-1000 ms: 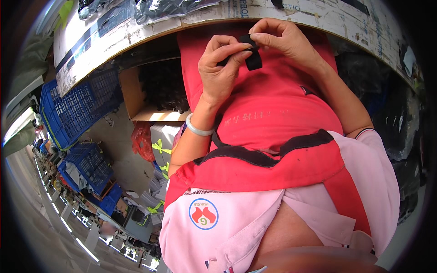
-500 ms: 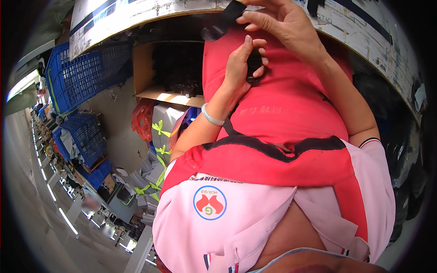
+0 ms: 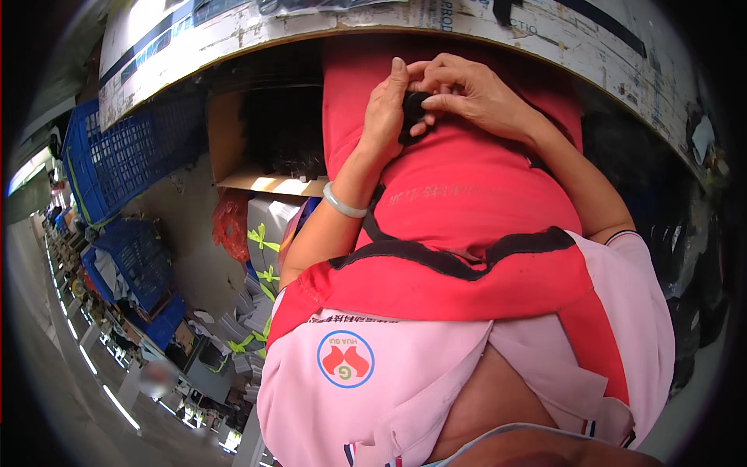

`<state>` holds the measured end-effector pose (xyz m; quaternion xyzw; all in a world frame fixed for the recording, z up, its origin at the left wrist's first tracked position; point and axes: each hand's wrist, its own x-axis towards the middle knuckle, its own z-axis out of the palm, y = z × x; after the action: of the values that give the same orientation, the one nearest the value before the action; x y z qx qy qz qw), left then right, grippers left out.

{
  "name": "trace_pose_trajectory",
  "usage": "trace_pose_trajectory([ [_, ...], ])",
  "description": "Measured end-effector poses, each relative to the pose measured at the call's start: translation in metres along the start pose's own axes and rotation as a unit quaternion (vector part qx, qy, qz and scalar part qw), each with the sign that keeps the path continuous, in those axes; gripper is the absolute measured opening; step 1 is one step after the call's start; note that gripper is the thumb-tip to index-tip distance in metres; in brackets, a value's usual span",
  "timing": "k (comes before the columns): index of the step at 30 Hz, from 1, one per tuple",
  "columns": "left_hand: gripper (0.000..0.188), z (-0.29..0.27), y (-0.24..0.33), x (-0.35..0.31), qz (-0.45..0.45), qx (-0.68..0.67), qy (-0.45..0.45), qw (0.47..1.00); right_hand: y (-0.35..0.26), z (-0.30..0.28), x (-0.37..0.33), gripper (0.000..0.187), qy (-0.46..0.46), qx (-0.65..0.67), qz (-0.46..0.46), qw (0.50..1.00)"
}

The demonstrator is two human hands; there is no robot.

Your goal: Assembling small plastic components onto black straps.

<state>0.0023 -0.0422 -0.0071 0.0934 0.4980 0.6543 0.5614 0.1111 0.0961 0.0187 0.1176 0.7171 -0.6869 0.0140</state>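
Note:
Both of my hands meet above the red apron [image 3: 467, 175] on my lap, just in front of the table edge. My left hand [image 3: 383, 117] is curled around a small black piece [image 3: 412, 117], thumb pointing up. Part of that piece shows between the fingers, soft and strap-like; its exact kind I cannot make out. My right hand [image 3: 482, 97] is bent over from the right, with thumb and fingers closed at the same black piece. The fingertips of the two hands touch or overlap, hiding part of it.
A worn white table [image 3: 350, 19] runs across the top, with a black strip [image 3: 603, 27] on it. Under it, an open cardboard box [image 3: 226, 140] holds dark items. Blue crates [image 3: 117, 156], a red plastic bag [image 3: 230, 226] and bundles with yellow-green ties [image 3: 264, 241] stand at left.
My right hand has come down from the table edge, where it held a black strip, to my left hand. My left hand has moved slightly up and left.

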Motion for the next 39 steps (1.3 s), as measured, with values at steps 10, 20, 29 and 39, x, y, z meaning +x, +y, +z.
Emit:
trace_pose_trajectory([
  [10, 0.042, 0.0, -0.002, -0.011, 0.071, 0.111, -0.027, 0.991, 0.031, -0.025, -0.015, 0.022, -0.008, 0.263, 0.143, 0.954],
  [20, 0.012, 0.025, 0.008, 0.009, 0.139, 0.254, -0.04, 0.956, 0.033, -0.033, -0.031, 0.024, 0.025, 0.211, 0.125, 0.969],
  [29, 0.018, 0.02, -0.01, 0.011, -0.086, 0.019, -0.016, 0.996, 0.021, -0.144, -0.017, 0.023, 0.304, -0.458, -0.166, 0.819],
  [39, 0.023, 0.019, -0.003, 0.011, -0.026, 0.078, 0.036, 0.996, 0.044, -0.087, -0.034, 0.023, 0.266, -0.393, -0.207, 0.856],
])
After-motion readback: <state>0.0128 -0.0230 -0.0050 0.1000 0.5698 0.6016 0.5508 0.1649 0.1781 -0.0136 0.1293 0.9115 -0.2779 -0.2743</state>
